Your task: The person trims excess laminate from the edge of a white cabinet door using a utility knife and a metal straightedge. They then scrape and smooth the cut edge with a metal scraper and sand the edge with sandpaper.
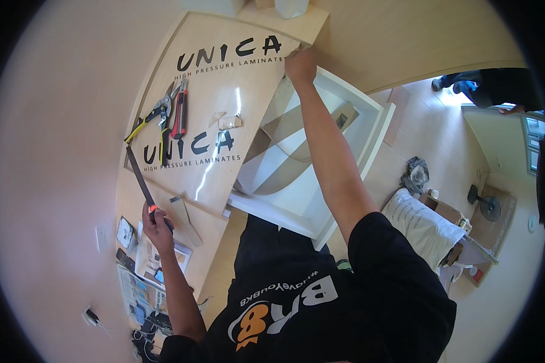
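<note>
My left hand point(155, 225) grips the handle end of a long dark flat file point(138, 175) that lies along the near edge of a beige laminate sheet point(224, 121) with dark lettering. My right hand point(300, 65) reaches far out and pinches the sheet's far right corner. The sheet rests on a light wooden countertop point(163, 230). Yellow-handled snips point(154, 115) and a red utility knife point(180, 112) lie on the sheet's left part, apart from both hands.
An open white cabinet box point(321, 151) with brown strips inside stands below the counter. Small laminate offcuts point(184, 218) and papers point(148, 266) lie near my left hand. Another person point(484, 85) stands at the far right, beside a white sack point(424, 224), cardboard and a floor fan point(487, 206).
</note>
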